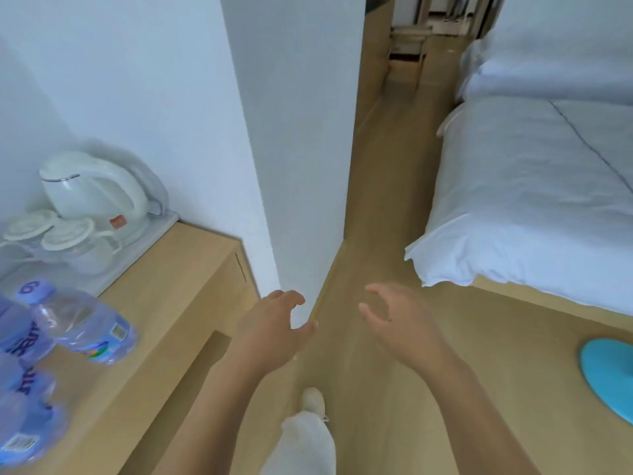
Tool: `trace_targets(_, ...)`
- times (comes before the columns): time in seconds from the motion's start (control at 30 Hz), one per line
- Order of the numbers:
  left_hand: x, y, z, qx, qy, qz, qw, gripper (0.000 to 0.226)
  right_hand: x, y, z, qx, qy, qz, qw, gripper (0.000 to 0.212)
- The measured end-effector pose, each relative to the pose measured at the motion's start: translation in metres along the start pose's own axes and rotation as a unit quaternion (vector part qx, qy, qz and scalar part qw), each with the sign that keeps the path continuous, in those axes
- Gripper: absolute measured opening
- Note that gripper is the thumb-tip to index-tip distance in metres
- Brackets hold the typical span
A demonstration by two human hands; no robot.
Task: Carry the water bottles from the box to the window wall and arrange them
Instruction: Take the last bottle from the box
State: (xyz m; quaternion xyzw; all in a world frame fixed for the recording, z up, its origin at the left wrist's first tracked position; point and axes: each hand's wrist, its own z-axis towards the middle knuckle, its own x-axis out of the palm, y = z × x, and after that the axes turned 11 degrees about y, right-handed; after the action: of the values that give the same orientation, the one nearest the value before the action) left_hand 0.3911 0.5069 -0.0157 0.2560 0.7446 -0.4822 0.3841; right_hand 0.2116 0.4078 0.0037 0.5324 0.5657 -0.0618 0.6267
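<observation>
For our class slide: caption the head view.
Empty hands, left and right, beside water bottles on a wooden counter.

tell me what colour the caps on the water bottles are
Purple-blue, seen on the cap of the water bottles at the left edge of the head view.

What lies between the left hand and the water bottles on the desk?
In the head view, only bare wooden desk top separates the empty left hand from the nearest water bottle; nothing stands between them.

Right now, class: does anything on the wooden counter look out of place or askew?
Nothing is spilled or broken. The water bottles crowd the counter's left end and appear tilted, though blur hides detail. The kettle stands upright.
</observation>
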Motion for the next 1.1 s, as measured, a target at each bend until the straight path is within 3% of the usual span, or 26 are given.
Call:
trace_targets(0.2,-0.018,-0.041,0.125,0.068,0.072,0.052,0.994,0.038,-0.043,-0.040,0.081,0.060,-0.031,-0.019,0.998,0.040)
trace_targets(0.4,-0.051,-0.078,0.253,0.115,0.097,0.087,0.985,0.043,-0.094,-0.060,0.174,0.085,-0.045,-0.043,0.994,0.039)
trace_targets(0.67,-0.051,-0.103,0.378,0.140,0.149,0.103,0.973,0.045,-0.139,-0.095,0.275,0.111,-0.056,-0.036,0.992,0.039)
trace_targets(0.9,-0.050,-0.134,0.506,0.139,0.143,0.098,0.975,0.046,-0.188,-0.148,0.383,0.111,-0.048,-0.040,0.992,0.042)
trace_targets(1.1,-0.061,-0.198,0.641,0.137,0.124,0.078,0.980,0.047,-0.278,-0.212,0.490,0.095,-0.055,-0.078,0.991,0.042)
